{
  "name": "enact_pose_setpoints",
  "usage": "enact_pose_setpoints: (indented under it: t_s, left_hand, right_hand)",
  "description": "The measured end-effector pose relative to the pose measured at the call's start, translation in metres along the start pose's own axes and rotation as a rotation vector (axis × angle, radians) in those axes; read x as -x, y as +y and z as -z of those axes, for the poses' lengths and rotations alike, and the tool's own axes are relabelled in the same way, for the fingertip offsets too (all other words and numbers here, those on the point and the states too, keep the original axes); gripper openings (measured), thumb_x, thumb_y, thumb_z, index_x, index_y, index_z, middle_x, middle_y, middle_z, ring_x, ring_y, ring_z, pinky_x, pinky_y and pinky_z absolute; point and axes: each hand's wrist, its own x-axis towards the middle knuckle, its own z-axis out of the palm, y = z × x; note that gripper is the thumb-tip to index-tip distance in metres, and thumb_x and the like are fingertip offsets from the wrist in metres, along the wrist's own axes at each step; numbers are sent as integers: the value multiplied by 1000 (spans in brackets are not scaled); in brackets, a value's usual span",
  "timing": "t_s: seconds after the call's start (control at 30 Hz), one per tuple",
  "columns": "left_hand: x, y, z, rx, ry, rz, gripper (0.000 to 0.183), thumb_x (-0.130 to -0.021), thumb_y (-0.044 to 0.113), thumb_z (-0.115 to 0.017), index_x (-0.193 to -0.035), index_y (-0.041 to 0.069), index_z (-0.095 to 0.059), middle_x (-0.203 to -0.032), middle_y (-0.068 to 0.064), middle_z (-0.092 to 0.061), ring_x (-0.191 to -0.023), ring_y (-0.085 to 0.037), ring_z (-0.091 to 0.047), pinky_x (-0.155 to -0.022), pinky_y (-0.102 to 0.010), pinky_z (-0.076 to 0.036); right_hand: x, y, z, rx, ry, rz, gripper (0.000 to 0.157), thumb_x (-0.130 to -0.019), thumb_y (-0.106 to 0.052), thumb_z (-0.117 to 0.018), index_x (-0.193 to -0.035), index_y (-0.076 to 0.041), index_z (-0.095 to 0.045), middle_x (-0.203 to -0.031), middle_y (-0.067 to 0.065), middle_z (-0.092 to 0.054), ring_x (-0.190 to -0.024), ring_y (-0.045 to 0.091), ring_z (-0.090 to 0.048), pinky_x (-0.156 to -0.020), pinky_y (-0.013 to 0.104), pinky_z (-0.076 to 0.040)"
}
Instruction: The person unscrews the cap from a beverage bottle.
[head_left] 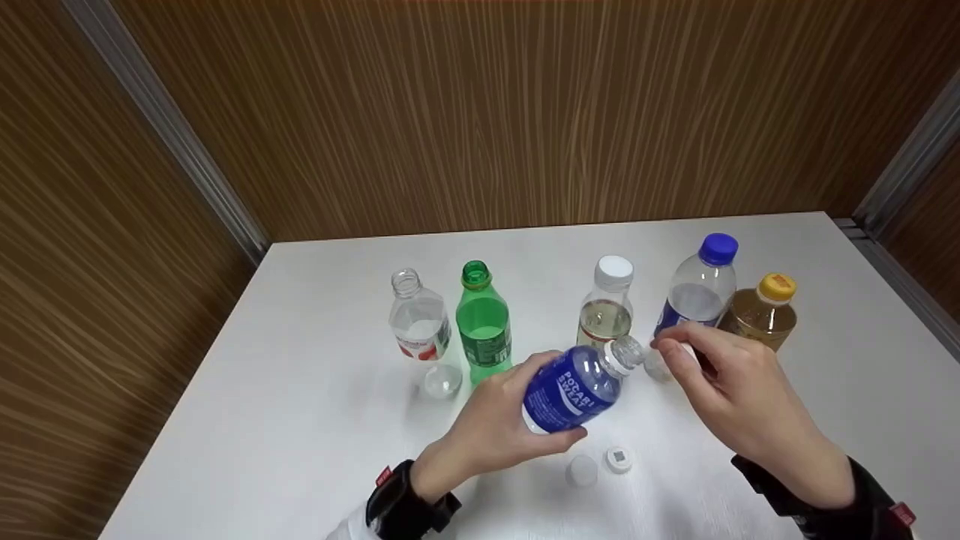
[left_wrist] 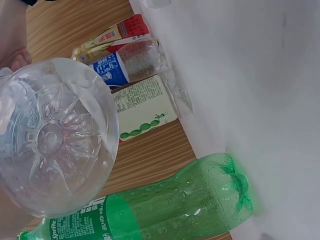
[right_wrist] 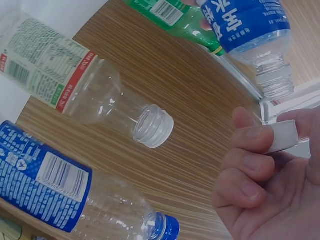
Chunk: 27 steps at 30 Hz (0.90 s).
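Here's the left hand [head_left: 495,420], fingers and thumb wrapped round a clear plastic bottle with a deep-blue label [head_left: 574,390], up off the white table [head_left: 300,360] and tilted, its bare mouth leaning towards the right hand [head_left: 750,390]. And that right hand, seen from its wrist, has a small white plastic screw cap [right_wrist: 284,136] pinched between thumb and forefinger, the other fingers curled in, just beside the threaded neck and not touching it.

So it's cap work at the neck, by my reading; uncapping or recapping, one moment can't settle it. Putting this cap on would call for a steady left grip, the cap squared to the tilted mouth, then a twist; setting it aside would need only a clear spot and a loosened pinch.

Now the hard parts! From the head, the right hand's own fingers mostly hide the cap, and that hand also covers the lower part of a clear bottle with a blue cap [head_left: 694,292]. The held bottle masks the foot of a white-capped bottle of pale liquid [head_left: 606,300]. The left wrist view is filled by the held bottle's base, with most of the gripping fingers out of sight.
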Motion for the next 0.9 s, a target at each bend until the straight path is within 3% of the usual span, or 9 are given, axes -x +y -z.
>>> enact_pose_setpoints:
  t_s: [0.17, 0.3, 0.47, 0.67, 0.8, 0.9]
  left_hand:
    - [0, 1, 1, 13, 14, -18, 77, -80, 39, -88, -146, 16, -55, -129, -6, -75, -112, -16, -74, -95, -28, -60]
    - [-1, 2, 2, 19, 17, -20, 77, -81, 39, -88, -146, 16, -55, -130, -5, -75, -114, -17, -74, -97, -28, -60]
    - [-1, 2, 3, 19, 22, -28, 77, -81, 39, -88, -146, 16, -54, -131, -5, -74, -114, -17, -73, -98, -29, -60]
    - [0, 2, 3, 18, 27, -33, 77, -81, 39, -88, -146, 16, -55, -131, -5, -75, -114, -17, -74, -97, -29, -60]
    - [0, 2, 3, 14, 31, -36, 76, -81, 39, -88, -146, 16, -55, -130, -5, -75, -113, -16, -74, -97, -29, -60]
    - [0, 1, 2, 14, 34, -42, 76, -80, 39, -88, -145, 16, -56, -129, -4, -75, -113, -15, -73, -97, -28, -60]
  right_hand:
    - [6, 4, 1, 69, -47, -8, 12, -96, -3, -68, -103, -9, -76, -88, -3, -75, -72, 0, -53, -63, 16, -44]
    - [12, 9, 1, 116, -72, -28, 14, -98, -7, -67, -108, -12, -75, -101, 0, -79, -81, 5, -63, -67, 25, -55]
    - [20, 16, -2, 152, -118, -81, 15, -99, -14, -69, -113, -15, -73, -109, 1, -76, -85, 13, -65, -69, 30, -57]
    - [28, 21, -5, 198, -195, -115, 25, -96, -19, -74, -120, -13, -70, -119, 10, -74, -99, 27, -71, -80, 51, -60]
    - [34, 26, -9, 236, -256, -63, 27, -93, -21, -79, -118, -14, -70, -116, 7, -73, -102, 25, -71, -84, 53, -60]
    - [39, 31, -15, 274, -283, 34, 29, -88, -20, -83, -114, -16, -71, -112, -1, -71, -100, 18, -69, -84, 46, -60]
